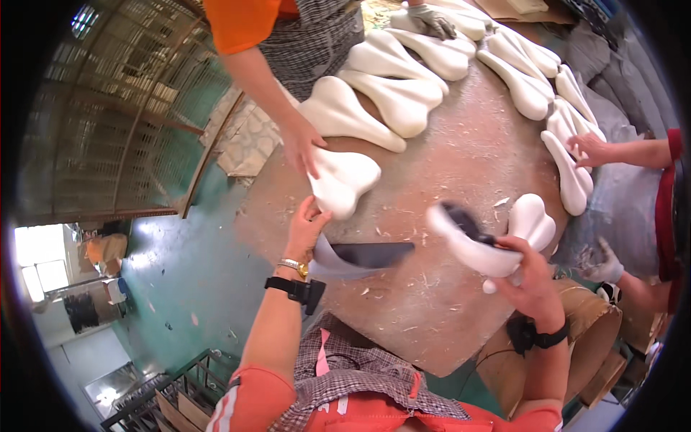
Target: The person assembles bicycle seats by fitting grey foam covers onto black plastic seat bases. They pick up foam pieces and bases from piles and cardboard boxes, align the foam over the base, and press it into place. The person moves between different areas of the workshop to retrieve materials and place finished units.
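My left hand has its fingers closed at the near end of a white bicycle saddle cushion. A co-worker's bare hand touches the same cushion from the far side. Just below my left hand is a blurred saddle piece with a dark underside; whether it rests on the table I cannot tell. My right hand grips another white saddle, tilted so that its black underside shows in part. Beyond that hand another white saddle cushion lies on the table.
Several white saddle cushions line the far edge of the brown worktable, strewn with white scraps. At the right, a second person's bare hand touches cushions; a gloved hand is lower. A cardboard container stands at the near right.
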`<action>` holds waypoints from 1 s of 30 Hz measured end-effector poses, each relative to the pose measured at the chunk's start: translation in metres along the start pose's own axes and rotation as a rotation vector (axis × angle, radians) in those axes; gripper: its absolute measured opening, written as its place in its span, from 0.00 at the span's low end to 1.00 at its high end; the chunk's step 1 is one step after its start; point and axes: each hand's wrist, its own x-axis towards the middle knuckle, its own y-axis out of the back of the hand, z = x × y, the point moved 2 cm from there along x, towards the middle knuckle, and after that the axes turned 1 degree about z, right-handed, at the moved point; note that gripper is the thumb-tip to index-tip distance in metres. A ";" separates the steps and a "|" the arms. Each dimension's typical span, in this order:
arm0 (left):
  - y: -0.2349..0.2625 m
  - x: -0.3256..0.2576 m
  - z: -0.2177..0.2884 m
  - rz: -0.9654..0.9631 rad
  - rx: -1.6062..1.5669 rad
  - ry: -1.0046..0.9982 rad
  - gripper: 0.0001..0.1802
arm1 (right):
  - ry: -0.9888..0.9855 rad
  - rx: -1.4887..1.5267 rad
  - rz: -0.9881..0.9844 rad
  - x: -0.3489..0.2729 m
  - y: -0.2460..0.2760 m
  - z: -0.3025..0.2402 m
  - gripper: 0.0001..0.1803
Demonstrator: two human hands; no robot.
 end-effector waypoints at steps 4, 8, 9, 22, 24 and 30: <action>0.029 -0.036 0.015 -0.022 -0.065 0.073 0.29 | 0.150 0.654 -0.468 0.079 -0.106 -0.045 0.39; 0.074 -0.069 0.011 -0.095 0.080 0.185 0.24 | 0.195 0.681 -0.448 0.171 -0.233 -0.043 0.40; 0.068 -0.074 0.022 -0.108 0.045 0.141 0.23 | 0.067 0.339 -0.305 0.179 -0.240 -0.041 0.39; 0.029 0.010 -0.002 0.110 0.028 0.104 0.17 | -0.366 -0.222 0.935 -0.057 -0.095 0.220 0.41; 0.057 -0.008 0.006 0.102 -0.008 0.194 0.16 | -0.307 -0.129 0.899 -0.032 -0.101 0.130 0.39; 0.203 -0.119 -0.016 -0.128 0.325 0.281 0.13 | 0.289 -0.079 0.123 0.025 -0.186 -0.017 0.32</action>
